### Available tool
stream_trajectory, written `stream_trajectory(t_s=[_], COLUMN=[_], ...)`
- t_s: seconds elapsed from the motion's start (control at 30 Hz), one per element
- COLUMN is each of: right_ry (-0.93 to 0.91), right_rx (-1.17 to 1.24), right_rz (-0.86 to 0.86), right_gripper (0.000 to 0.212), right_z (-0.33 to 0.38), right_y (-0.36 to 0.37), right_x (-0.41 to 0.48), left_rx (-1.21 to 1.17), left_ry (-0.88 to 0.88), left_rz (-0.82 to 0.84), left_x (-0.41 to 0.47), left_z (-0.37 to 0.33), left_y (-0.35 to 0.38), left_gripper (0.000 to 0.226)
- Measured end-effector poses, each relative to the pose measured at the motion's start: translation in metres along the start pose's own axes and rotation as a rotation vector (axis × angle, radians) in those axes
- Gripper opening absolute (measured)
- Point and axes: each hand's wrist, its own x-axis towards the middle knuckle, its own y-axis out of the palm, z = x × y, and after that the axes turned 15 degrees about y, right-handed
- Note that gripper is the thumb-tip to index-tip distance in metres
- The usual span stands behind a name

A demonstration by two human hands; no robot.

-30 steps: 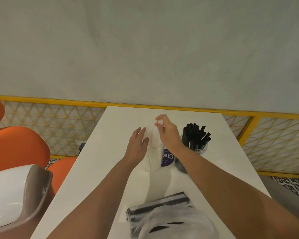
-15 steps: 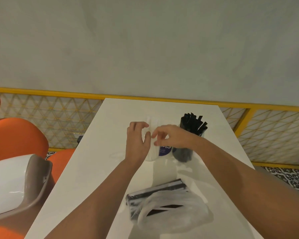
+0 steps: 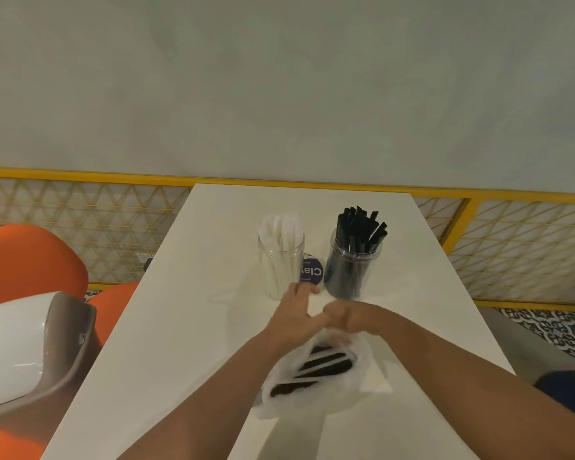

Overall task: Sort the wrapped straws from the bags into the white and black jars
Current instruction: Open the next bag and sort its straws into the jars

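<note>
Both hands [image 3: 316,318] now drawn back from white jar [image 3: 281,260] to bag [image 3: 316,376] at lower centre, fingers curled together, grasp unclear; probably fetching more straws.

- I see both hands meeting at frame centre: left hand [image 3: 294,318] and right hand [image 3: 347,318], over a plastic bag [image 3: 316,376] of straws.
- Above them stand the white jar [image 3: 280,262] and black jar [image 3: 352,263] on the table [image 3: 180,327].
</note>
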Motion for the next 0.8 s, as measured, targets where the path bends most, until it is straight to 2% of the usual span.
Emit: stream_trajectory(t_s=[0.07, 0.1, 0.13, 0.17, 0.23, 0.3, 0.33, 0.37, 0.4, 0.43, 0.5, 0.53, 0.6, 0.67, 0.7, 0.73, 0.8], right_ry=[-0.018, -0.042, -0.065, -0.086, -0.125, -0.124, -0.116, -0.083, -0.043, -0.001, 0.076, 0.103, 0.155, 0.195, 0.209, 0.227, 0.273], right_rx=[0.255, 0.365, 0.468, 0.541, 0.463, 0.195, 0.092, 0.025, 0.023, 0.097, 0.416, 0.577, 0.822, 0.964, 0.984, 0.977, 0.939], right_rz=[-0.064, -0.09, -0.089, -0.072, -0.059, -0.065, -0.081, -0.102, -0.135, -0.146, -0.087, -0.05, 0.009, 0.064, 0.088, 0.091, 0.065], right_gripper=[0.024, 0.019, 0.012, 0.011, 0.037, 0.076, 0.081, 0.071, 0.053, 0.035, 0.016, 0.015, 0.02, 0.019, 0.015, 0.012, 0.02], right_z=[0.0, -0.001, -0.002, -0.003, -0.009, -0.016, -0.019, -0.021, -0.022, -0.023, -0.02, -0.018, -0.018, -0.017, -0.015, -0.013, -0.011], right_y=[-0.004, -0.003, -0.001, 0.001, 0.004, 0.007, 0.01, 0.014, 0.016, 0.017, 0.017, 0.018, 0.017, 0.017, 0.017, 0.016, 0.016], right_x=[-0.004, -0.005, -0.005, -0.007, -0.005, 0.0, 0.004, 0.009, 0.012, 0.014, 0.014, 0.015, 0.018, 0.02, 0.018, 0.017, 0.016], left_rx=[0.172, 0.27, 0.329, 0.338, 0.301, 0.258, 0.23, 0.214, 0.206, 0.218, 0.365, 0.412, 0.334, 0.24, 0.229, 0.259, 0.407], left_ry=[-0.099, -0.136, -0.167, -0.192, -0.226, -0.234, -0.233, -0.237, -0.245, -0.236, -0.123, 0.013, 0.361, 0.544, 0.532, 0.447, 0.199], left_rz=[0.284, 0.37, 0.388, 0.335, 0.142, 0.027, -0.009, -0.036, -0.04, -0.031, -0.016, -0.064, -0.17, -0.081, 0.027, 0.139, 0.241], left_x=[-0.005, -0.007, -0.007, -0.006, -0.004, 0.0, 0.002, 0.003, 0.004, 0.004, 0.001, -0.003, -0.011, -0.022, -0.026, -0.027, -0.024], left_z=[0.009, 0.016, 0.023, 0.028, 0.036, 0.042, 0.046, 0.049, 0.049, 0.05, 0.047, 0.04, 0.022, 0.01, 0.01, 0.011, 0.026], left_y=[0.008, 0.012, 0.014, 0.015, 0.012, 0.007, 0.004, 0.002, 0.0, -0.001, 0.0, 0.001, 0.003, 0.011, 0.016, 0.021, 0.032], left_gripper=[0.074, 0.074, 0.064, 0.046, 0.016, 0.016, 0.016, 0.015, 0.016, 0.022, 0.046, 0.053, 0.045, 0.026, 0.021, 0.023, 0.031])
